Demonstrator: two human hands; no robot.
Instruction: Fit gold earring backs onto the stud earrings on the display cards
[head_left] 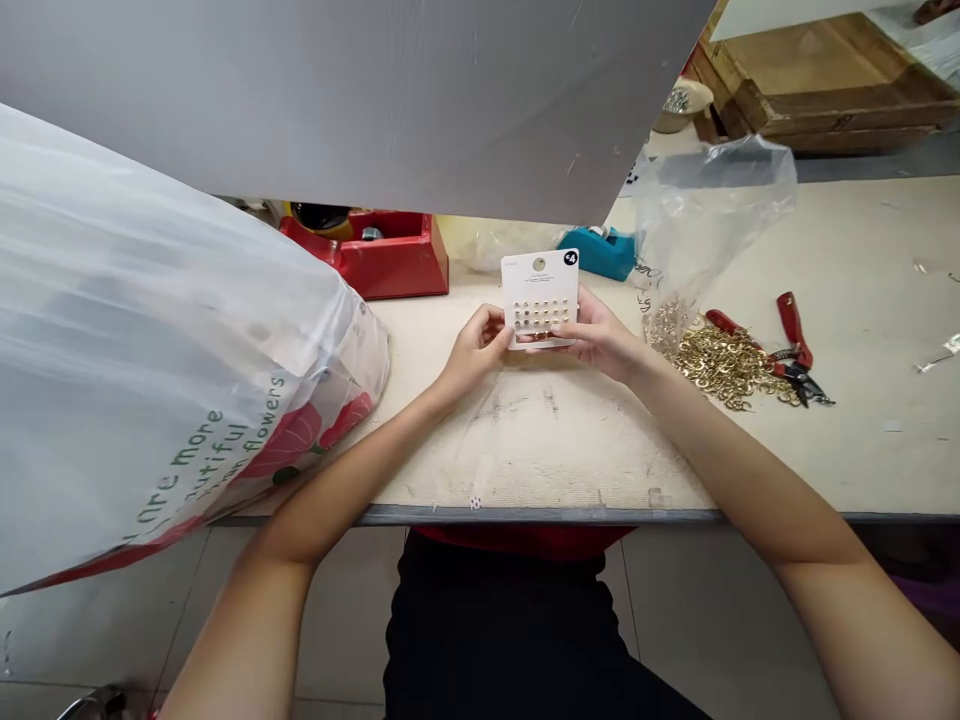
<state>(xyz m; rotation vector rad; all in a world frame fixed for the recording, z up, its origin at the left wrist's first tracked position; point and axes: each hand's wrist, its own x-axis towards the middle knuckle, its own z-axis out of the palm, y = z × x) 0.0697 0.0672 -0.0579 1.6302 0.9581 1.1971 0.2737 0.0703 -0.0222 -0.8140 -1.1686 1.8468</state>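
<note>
A white earring card with rows of small studs is held upright above the table, a round dark mark in its top right corner. My left hand pinches its lower left edge between thumb and fingers. On the other side, my right hand grips the lower right edge, its thumb lying over the front near the bottom row. The fingers behind the card are partly hidden. To the right of my right hand lies a heap of gold-coloured small metal pieces, with red-handled pliers resting at its edge.
A large printed plastic bag bulges over the table's left side. Behind stand a red tape dispenser and a teal one. A grey panel hangs low overhead. A clear plastic bag and wooden boxes are at the right.
</note>
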